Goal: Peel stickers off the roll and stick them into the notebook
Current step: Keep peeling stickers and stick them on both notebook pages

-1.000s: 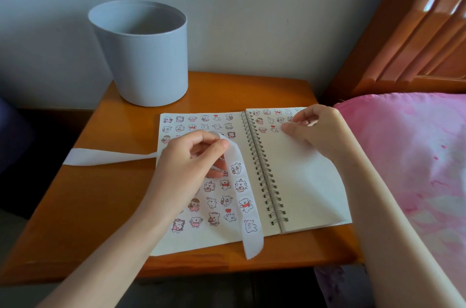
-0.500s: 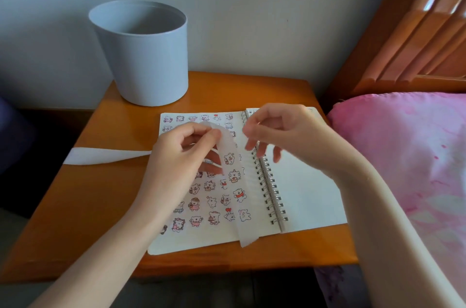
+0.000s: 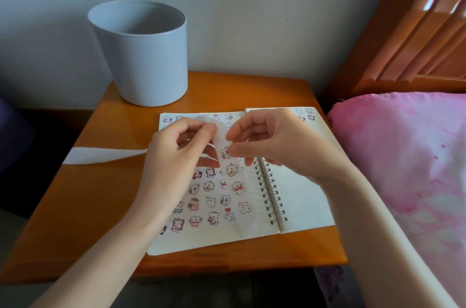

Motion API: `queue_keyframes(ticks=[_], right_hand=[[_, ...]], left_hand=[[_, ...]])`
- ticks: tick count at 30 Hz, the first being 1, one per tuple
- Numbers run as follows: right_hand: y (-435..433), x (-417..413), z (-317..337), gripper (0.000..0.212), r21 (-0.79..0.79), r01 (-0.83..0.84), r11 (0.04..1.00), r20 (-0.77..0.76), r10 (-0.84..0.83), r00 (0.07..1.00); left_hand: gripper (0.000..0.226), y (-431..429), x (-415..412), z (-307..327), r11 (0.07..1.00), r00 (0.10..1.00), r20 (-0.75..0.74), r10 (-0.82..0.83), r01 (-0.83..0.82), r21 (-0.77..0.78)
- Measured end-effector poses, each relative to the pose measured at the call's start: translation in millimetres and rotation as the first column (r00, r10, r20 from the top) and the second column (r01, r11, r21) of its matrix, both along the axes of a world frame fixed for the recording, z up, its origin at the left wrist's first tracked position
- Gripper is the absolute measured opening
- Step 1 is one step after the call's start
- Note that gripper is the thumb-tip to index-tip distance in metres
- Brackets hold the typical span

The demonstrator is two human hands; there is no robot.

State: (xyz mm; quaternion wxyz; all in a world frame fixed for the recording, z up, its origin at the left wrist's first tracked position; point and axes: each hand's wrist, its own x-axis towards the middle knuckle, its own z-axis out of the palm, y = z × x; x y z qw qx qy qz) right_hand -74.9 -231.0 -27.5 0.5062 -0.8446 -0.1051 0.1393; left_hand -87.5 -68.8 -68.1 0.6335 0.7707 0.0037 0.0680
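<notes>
Closest to the camera, the two forearms come in from the bottom, over the near edge of the wooden nightstand (image 3: 100, 206). The spiral notebook (image 3: 302, 196) lies open flat on it. The left page is pretty much covered in little cartoon bear stickers, while the right page is mostly blank with a few stickers up in the top corner.

The sticker strip (image 3: 232, 169) drapes down over the left page, just beside the wire binding (image 3: 269, 191), with its loose end resting near the bottom of the page. Just above that, the left hand (image 3: 176, 153) pinches the strip between thumb and index finger, right where it loops over. The right hand (image 3: 272, 141) has its thumb and index finger closed on the strip's right edge by a small bear sticker (image 3: 225, 152). Can't tell if it's got the sticker itself or just the backing. Its other fingers are curled loosely underneath.

The rest of the strip trails off left across the tabletop to the table's edge. Further back a grey round tub (image 3: 143, 60) sits near the wall (image 3: 252, 17). Pink bedding (image 3: 403, 156) and a wooden headboard (image 3: 416, 42) are on the right.
</notes>
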Motion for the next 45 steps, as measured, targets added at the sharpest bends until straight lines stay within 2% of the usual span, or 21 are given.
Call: queue_keyframes(ticks=[4, 7, 11, 20, 34, 39, 41, 45], right_hand=[[-1, 0, 0, 0.012, 0.025, 0.027, 0.999, 0.035, -0.028, 0.999], [-3, 2, -1, 0.013, 0.045, 0.057, 0.997, 0.067, -0.06, 0.996], [-5, 3, -1, 0.012, 0.03, 0.057, 0.998, 0.102, -0.06, 0.993], [-5, 4, -3, 0.009, -0.01, 0.041, 0.999, 0.141, -0.04, 0.989], [-7, 3, -5, 0.004, -0.205, 0.006, 0.979, 0.191, 0.034, 0.981], [-7, 3, -3, 0.006, -0.227, -0.004, 0.974, 0.211, 0.054, 0.976], [-7, 2, 0, 0.004, -0.202, -0.014, 0.979, 0.217, 0.059, 0.974], [-14, 2, 7, 0.003, -0.048, 0.008, 0.999, 0.167, 0.0, 0.986]], left_hand=[[0.022, 0, -1, 0, 0.996, 0.997, -0.076, -0.015, 0.008, -0.09], [0.028, -1, -2, 2, 0.988, 0.989, -0.107, -0.099, 0.084, -0.132], [0.012, -2, -4, 3, 0.987, 0.987, -0.073, -0.14, 0.134, -0.083], [0.011, -3, -4, 4, 0.981, 0.984, -0.061, -0.166, 0.159, -0.107], [0.01, -3, -3, 2, 0.973, 0.978, -0.092, -0.189, 0.174, -0.15], [0.01, -2, -3, 2, 0.968, 0.976, -0.107, -0.188, 0.165, -0.19], [0.011, -2, -3, 1, 0.968, 0.975, -0.118, -0.187, 0.163, -0.192], [0.012, -2, -3, -1, 0.968, 0.973, -0.135, -0.187, 0.159, -0.194]])
